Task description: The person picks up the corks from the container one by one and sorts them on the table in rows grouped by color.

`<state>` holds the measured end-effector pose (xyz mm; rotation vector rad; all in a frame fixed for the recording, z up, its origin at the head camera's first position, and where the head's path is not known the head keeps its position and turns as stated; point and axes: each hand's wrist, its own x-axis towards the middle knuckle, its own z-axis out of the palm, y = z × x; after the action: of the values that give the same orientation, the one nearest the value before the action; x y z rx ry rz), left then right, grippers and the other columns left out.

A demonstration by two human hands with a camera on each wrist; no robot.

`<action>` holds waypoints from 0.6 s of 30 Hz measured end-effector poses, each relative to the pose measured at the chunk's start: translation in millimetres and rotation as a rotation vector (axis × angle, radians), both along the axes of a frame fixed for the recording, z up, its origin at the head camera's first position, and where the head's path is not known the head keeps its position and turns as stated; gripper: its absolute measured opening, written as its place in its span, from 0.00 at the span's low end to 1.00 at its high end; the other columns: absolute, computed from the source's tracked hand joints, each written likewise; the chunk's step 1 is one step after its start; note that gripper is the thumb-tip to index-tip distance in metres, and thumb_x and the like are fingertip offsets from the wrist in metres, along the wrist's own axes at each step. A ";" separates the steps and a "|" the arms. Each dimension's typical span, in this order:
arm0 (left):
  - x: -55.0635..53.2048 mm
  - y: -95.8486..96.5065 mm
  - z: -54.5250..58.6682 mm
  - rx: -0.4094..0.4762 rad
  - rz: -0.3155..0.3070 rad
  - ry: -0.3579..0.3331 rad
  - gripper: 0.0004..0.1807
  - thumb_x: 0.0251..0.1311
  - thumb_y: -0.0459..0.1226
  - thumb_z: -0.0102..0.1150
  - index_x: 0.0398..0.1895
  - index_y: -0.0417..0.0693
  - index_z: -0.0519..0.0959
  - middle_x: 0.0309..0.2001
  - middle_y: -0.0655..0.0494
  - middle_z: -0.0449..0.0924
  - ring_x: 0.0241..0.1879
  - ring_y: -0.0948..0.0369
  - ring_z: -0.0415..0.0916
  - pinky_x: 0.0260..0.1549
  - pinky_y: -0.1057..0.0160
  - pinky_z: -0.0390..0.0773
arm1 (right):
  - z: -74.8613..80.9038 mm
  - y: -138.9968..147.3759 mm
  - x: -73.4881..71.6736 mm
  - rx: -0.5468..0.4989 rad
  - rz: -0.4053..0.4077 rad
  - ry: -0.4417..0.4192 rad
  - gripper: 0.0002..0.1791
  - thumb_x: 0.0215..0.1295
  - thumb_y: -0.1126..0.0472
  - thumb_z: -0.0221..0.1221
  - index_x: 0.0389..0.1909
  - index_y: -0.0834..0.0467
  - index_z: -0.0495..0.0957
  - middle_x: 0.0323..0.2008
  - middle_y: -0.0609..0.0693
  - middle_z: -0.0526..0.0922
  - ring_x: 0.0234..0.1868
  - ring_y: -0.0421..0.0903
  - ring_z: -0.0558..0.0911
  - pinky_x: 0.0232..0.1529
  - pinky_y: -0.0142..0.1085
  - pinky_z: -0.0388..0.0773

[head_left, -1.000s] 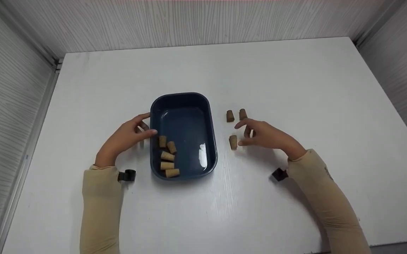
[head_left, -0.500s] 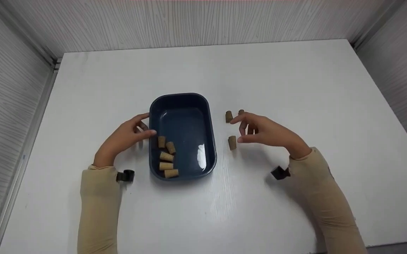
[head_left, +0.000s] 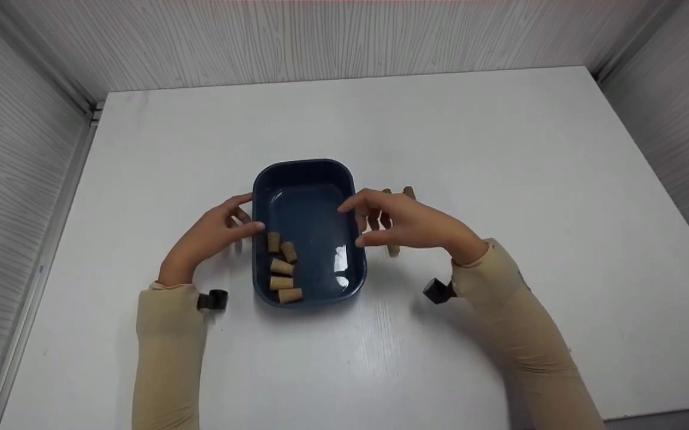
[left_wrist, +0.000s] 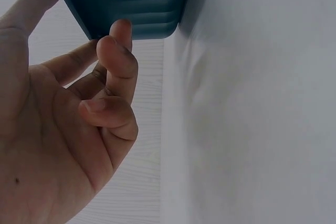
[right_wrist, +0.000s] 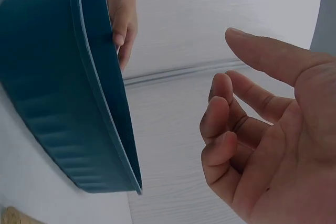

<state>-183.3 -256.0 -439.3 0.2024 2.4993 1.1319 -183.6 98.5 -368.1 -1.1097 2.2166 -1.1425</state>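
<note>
A deep dark blue rectangular container [head_left: 314, 304] stands on the white table, with several tapered cork stoppers [head_left: 282, 266] lying along its left side. My left hand [head_left: 210, 236] is at its left rim, thumb tip and forefinger touching the edge, the other fingers loosely bent. My right hand [head_left: 410, 221] hovers over the right rim, its fingertips above the inside, and holds nothing; in the right wrist view thumb and fingers are spread apart. Behind it, right of the container, are three more corks, partly hidden: one cork [head_left: 410, 192], a second cork [head_left: 387, 191] and a nearer cork [head_left: 393, 251].
Wood-grained panels stand behind the table, such as the back panel [head_left: 344, 39], and at both sides. Black wrist cameras hang by the sleeves, the left camera [head_left: 217, 298] and the right camera [head_left: 438, 291]. In the right wrist view a cork [right_wrist: 18, 216] shows at the lower left.
My right hand has moved left from beside the loose corks to over the container's right rim. It now covers most of two of them. My left hand stays at the left rim.
</note>
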 end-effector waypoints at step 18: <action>-1.0 -0.6 -1.4 0.009 -0.009 -0.011 0.42 0.62 0.58 0.57 0.75 0.54 0.55 0.49 0.46 0.75 0.37 0.55 0.73 0.33 0.61 0.72 | -21.1 -68.6 7.1 0.125 0.200 0.046 0.25 0.64 0.60 0.63 0.62 0.58 0.71 0.39 0.54 0.78 0.35 0.44 0.74 0.39 0.32 0.72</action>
<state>-184.3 -256.6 -440.6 0.2082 2.4816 1.1376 -176.4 30.0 -389.2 -1.2823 2.1228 -0.8923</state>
